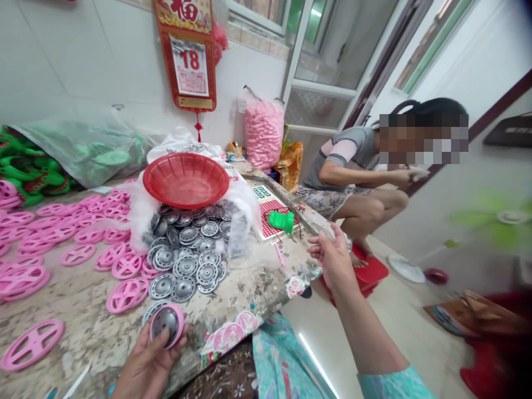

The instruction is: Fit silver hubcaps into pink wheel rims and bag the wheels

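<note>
Worn tabletop (78, 310), heaped with pink plastic rims (50, 233) and silver metal caps (187, 266). Left hand (145, 363) gripping one pink rim (179, 324) with a cap (165, 324) sitting in it, held steady; right hand (332, 257) open, empty, up in the air.

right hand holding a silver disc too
No, the right hand is open and empty beyond the table edge, while the left hand holds a pink plastic ring with a silver metal disc in it.

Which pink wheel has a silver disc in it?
The pink wheel in the left hand, with its silver disc inside; those on the table show bare spokes.
</note>
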A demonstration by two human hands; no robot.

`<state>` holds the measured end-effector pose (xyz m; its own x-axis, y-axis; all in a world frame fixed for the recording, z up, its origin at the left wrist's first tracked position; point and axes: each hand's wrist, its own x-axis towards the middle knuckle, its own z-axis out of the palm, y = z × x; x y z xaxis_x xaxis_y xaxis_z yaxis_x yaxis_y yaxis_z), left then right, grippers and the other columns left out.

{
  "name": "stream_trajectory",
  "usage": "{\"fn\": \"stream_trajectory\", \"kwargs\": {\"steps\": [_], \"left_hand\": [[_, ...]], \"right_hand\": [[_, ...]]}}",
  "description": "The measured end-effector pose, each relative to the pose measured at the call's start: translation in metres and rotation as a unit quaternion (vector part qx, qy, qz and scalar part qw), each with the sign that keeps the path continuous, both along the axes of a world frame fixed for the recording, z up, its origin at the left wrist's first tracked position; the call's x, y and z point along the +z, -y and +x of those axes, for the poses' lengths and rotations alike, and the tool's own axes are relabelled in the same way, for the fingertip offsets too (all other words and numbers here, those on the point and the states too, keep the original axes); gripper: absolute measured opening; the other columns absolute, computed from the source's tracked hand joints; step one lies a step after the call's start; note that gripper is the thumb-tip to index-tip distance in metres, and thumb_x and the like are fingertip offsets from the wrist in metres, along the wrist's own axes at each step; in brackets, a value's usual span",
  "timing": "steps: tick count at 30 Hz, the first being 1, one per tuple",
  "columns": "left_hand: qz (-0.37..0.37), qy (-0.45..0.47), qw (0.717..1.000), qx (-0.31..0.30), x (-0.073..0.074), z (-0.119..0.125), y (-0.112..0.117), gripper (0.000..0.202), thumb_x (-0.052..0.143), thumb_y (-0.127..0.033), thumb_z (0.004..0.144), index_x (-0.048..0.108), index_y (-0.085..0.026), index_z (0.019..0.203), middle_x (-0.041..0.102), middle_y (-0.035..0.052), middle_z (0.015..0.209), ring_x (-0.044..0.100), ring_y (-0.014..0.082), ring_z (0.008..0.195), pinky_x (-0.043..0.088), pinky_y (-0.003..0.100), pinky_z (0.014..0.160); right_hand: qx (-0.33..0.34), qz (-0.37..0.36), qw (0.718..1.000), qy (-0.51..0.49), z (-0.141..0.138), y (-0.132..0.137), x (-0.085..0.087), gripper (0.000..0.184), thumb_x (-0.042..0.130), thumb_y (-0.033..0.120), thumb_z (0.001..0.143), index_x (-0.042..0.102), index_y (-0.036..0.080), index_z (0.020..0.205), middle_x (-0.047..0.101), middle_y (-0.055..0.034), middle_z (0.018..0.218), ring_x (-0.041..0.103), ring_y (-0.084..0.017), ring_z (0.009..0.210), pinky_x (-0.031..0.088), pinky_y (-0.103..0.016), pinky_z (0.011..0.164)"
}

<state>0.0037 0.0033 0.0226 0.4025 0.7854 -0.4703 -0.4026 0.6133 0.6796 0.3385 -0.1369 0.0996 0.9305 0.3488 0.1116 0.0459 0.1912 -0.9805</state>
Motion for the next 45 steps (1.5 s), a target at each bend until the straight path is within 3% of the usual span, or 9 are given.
{"fn": "stream_trajectory", "kwargs": {"steps": [7, 11, 17, 24, 27, 36, 39, 42, 45], "left_hand": [[0.037, -0.015, 0.999, -0.025, -0.005, -0.005, 0.003, 0.052, 0.085, -0.011, 0.044, 0.062, -0.023, 0.090, 0.069, -0.0029, 0.072, 0.065, 0.0160, 0.059, 0.054, 0.021, 0.051], [0.042, -0.011, 0.998, -0.054, -0.006, -0.007, 0.004, 0.055, 0.085, -0.013, 0.046, 0.060, -0.024, 0.093, 0.067, -0.0028, 0.072, 0.065, 0.0173, 0.059, 0.048, 0.020, 0.045], [0.040, -0.019, 0.998, -0.037, -0.003, -0.003, 0.008, 0.063, 0.087, -0.017, 0.044, 0.054, -0.024, 0.098, 0.065, -0.0028, 0.064, 0.065, 0.0185, 0.053, 0.042, 0.018, 0.038], [0.015, -0.001, 0.998, -0.055, 0.003, -0.001, 0.009, 0.067, 0.084, -0.015, 0.052, 0.045, -0.026, 0.105, 0.070, 0.0018, 0.081, 0.070, 0.0261, 0.074, 0.055, 0.033, 0.064], [0.026, 0.004, 0.997, -0.074, 0.004, 0.000, 0.011, 0.068, 0.081, -0.010, 0.053, 0.042, -0.027, 0.106, 0.069, 0.0010, 0.078, 0.069, 0.0235, 0.073, 0.053, 0.031, 0.064], [0.048, 0.025, 0.991, -0.122, -0.005, -0.002, 0.010, 0.051, 0.073, -0.009, 0.057, 0.043, -0.025, 0.095, 0.065, -0.0005, 0.064, 0.062, 0.0172, 0.052, 0.041, 0.020, 0.042], [0.049, 0.032, 0.986, -0.158, -0.006, -0.001, 0.009, 0.046, 0.072, -0.010, 0.057, 0.046, -0.023, 0.092, 0.065, 0.0006, 0.062, 0.062, 0.0168, 0.052, 0.042, 0.020, 0.042], [0.058, 0.028, 0.976, -0.207, -0.009, -0.001, 0.009, 0.043, 0.073, -0.010, 0.057, 0.047, -0.022, 0.090, 0.067, 0.0020, 0.064, 0.062, 0.0178, 0.053, 0.045, 0.022, 0.043], [0.057, 0.030, 0.971, -0.230, -0.014, 0.000, 0.008, 0.047, 0.074, -0.011, 0.057, 0.047, -0.022, 0.093, 0.067, 0.0014, 0.065, 0.063, 0.0181, 0.054, 0.046, 0.024, 0.045]], "right_hand": [[-0.005, -0.013, 1.000, -0.010, -0.005, 0.010, -0.004, 0.085, 0.067, 0.046, 0.069, 0.026, 0.022, 0.138, 0.063, 0.0042, 0.071, 0.055, -0.010, 0.050, 0.042, -0.020, 0.048], [0.013, -0.011, 1.000, -0.009, -0.009, 0.007, -0.011, 0.082, 0.067, 0.045, 0.070, 0.027, 0.021, 0.138, 0.063, 0.0037, 0.073, 0.056, -0.010, 0.050, 0.042, -0.020, 0.048], [-0.007, -0.005, 1.000, 0.015, -0.003, -0.002, -0.014, 0.080, 0.065, 0.041, 0.072, 0.025, 0.021, 0.138, 0.063, 0.0034, 0.074, 0.055, -0.010, 0.052, 0.042, -0.019, 0.048], [-0.026, -0.052, 0.993, 0.099, -0.005, -0.024, -0.018, 0.085, 0.065, 0.040, 0.073, 0.020, 0.020, 0.142, 0.058, -0.0001, 0.084, 0.056, -0.013, 0.064, 0.045, -0.023, 0.053], [-0.018, -0.066, 0.985, 0.160, -0.005, -0.039, -0.022, 0.087, 0.065, 0.039, 0.075, 0.015, 0.024, 0.144, 0.055, -0.0013, 0.092, 0.055, -0.013, 0.071, 0.047, -0.024, 0.058], [0.078, -0.014, 0.996, -0.034, -0.003, -0.095, -0.030, 0.090, 0.074, 0.033, 0.061, 0.023, 0.033, 0.135, 0.056, 0.0029, 0.087, 0.056, -0.010, 0.056, 0.045, -0.020, 0.047], [0.105, -0.065, 0.992, 0.015, -0.015, -0.097, -0.036, 0.082, 0.070, 0.037, 0.068, 0.026, 0.029, 0.136, 0.057, -0.0007, 0.090, 0.058, -0.012, 0.061, 0.047, -0.023, 0.049], [0.106, -0.168, 0.950, 0.239, -0.034, -0.088, -0.048, 0.070, 0.061, 0.036, 0.079, 0.028, 0.027, 0.139, 0.056, -0.0067, 0.101, 0.058, -0.018, 0.075, 0.052, -0.034, 0.062], [0.133, -0.226, 0.829, 0.494, -0.050, -0.080, -0.062, 0.054, 0.054, 0.027, 0.085, 0.038, 0.026, 0.136, 0.052, -0.0122, 0.114, 0.053, -0.026, 0.100, 0.049, -0.046, 0.083]]}}
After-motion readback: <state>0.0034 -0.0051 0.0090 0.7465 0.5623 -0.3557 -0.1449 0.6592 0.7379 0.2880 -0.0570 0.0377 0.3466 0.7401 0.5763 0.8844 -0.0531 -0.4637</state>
